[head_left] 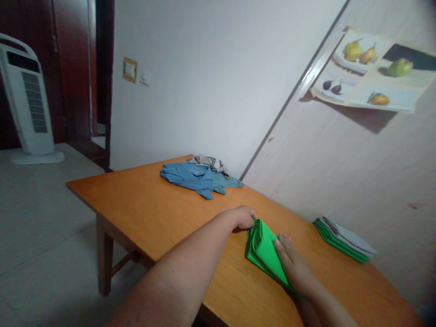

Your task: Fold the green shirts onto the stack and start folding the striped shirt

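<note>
A bright green folded cloth (267, 250), with several layers showing at its near left end, lies on the wooden table (136, 200) in front of me. My left hand (243, 218) is at its far left corner, the fingers curled in on the edge; the fingertips are partly hidden. On the right side of the cloth, my right hand (291, 256) rests flat with its fingers stretched out over the top layer. Whether the cloth is a garment, I cannot tell.
Along the wall at right sits a stack of folded green and grey cloths (344, 240). Farther back lie a crumpled blue garment (190, 175) and a striped cloth (204, 160). A white tower fan (34, 100) stands on the floor at left. A fruit poster (374, 75) hangs on the wall.
</note>
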Motion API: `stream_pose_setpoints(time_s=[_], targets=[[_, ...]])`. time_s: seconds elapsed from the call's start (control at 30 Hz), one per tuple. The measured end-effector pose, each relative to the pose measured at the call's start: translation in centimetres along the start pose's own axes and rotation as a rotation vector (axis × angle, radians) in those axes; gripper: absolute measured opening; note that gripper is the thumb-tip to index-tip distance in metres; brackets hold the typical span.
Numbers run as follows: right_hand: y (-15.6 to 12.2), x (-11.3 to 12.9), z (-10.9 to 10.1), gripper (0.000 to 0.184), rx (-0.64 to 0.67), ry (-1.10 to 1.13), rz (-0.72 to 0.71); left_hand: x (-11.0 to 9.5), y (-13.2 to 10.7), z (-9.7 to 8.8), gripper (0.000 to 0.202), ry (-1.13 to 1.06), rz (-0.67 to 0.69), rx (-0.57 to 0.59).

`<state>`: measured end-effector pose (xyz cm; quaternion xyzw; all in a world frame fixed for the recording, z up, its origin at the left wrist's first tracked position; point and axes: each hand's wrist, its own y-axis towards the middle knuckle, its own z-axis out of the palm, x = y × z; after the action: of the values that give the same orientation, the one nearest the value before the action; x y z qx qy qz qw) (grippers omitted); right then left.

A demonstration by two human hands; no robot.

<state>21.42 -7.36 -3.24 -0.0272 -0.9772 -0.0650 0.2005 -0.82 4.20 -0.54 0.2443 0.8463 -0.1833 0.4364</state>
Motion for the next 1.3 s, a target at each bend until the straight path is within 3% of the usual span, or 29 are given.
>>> stream_pose_setpoints(time_s=[0.27,0.43,0.63,0.9,1.03,1.3], targets=[[-0.4,0.5,-0.2,0.098,0.013,-0.055,-0.019,0.1,1.9,-1.1,0.034,0.178,0.098,0.114],[-0.6,0.5,-0.3,0.100,0.025,-0.179,-0.040,-0.1,2.5,-1.3,0.027,0.224,0.156,0.119],[-0.9,0.7,-0.4,0.099,0.035,-0.249,-0.059,0.1,2.6,-1.4,0.026,0.199,0.182,0.069],[-1.2,0.9,-0.5,0.096,0.038,-0.276,-0.063,0.9,2.2,-1.6,0.040,0.114,0.255,0.157],[-1.2,0.8,-0.4,0.097,0.042,-0.295,-0.060,1.1,2.6,-1.1,0.027,0.096,0.250,0.092],[-1.4,1.3,-0.4,0.094,0.028,-0.314,-0.053,1.3,2.4,-0.3,0.022,0.060,0.216,0.006]])
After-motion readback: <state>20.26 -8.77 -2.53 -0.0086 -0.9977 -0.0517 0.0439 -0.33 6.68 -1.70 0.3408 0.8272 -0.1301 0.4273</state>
